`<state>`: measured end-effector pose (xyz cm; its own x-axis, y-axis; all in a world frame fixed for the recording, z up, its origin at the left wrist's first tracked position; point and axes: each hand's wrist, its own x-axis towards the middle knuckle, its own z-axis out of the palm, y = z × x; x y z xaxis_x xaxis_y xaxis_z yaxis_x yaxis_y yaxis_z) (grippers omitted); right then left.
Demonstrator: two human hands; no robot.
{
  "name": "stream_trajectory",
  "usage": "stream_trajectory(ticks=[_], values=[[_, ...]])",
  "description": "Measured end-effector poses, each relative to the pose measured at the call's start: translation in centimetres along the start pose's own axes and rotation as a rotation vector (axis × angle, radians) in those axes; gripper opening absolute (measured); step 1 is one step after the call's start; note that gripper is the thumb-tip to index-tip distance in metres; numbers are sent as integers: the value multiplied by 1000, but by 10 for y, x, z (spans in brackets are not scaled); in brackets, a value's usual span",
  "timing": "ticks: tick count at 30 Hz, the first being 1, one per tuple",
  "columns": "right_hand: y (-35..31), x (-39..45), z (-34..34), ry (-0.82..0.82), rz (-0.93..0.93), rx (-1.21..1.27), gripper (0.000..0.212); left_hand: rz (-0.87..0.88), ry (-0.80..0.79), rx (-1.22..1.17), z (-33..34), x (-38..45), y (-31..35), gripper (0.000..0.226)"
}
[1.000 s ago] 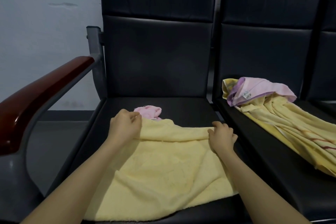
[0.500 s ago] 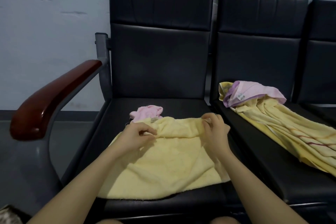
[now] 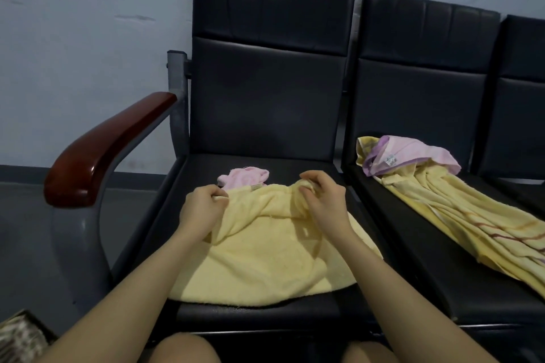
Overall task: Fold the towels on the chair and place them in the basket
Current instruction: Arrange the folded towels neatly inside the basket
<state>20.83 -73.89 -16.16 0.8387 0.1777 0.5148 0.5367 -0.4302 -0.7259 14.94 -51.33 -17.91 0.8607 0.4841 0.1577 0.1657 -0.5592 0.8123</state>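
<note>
A pale yellow towel (image 3: 265,256) lies spread over the black chair seat (image 3: 259,315) in front of me. My left hand (image 3: 200,209) pinches its far edge at the left. My right hand (image 3: 321,200) grips a bunched part of the same edge near the middle, lifted slightly. A small pink towel (image 3: 243,177) peeks out behind the yellow one. On the neighbouring seat lie a pink-lilac towel (image 3: 413,153) and a striped yellow towel (image 3: 472,221), both loose. A corner of a woven basket (image 3: 20,336) shows at the bottom left.
A red-brown wooden armrest (image 3: 103,147) on a grey metal frame stands left of the seat. Black backrests and a pale wall rise behind. My knees (image 3: 182,348) show at the bottom edge. Grey floor lies to the left.
Both hands have drawn closer together along the towel's far edge, bunching and lifting the cloth. The view has pulled back, bringing my knees and the basket corner into sight.
</note>
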Motion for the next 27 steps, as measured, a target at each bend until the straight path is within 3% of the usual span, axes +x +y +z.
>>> stream_trajectory(ticks=[4, 14, 20, 27], values=[[4, 2, 17, -56, 0, -28, 23, 36, 24, 44, 4, 15, -9, 9], [18, 6, 29, -25, -11, -36, 32, 102, -132, 121, 21, 40, -11, 12], [14, 3, 22, 9, -19, -67, 28, 345, 101, 95, 12, 33, -11, 10], [-12, 15, -19, 169, -18, -49, 25, 374, 228, -23, -25, 35, 34, 28]])
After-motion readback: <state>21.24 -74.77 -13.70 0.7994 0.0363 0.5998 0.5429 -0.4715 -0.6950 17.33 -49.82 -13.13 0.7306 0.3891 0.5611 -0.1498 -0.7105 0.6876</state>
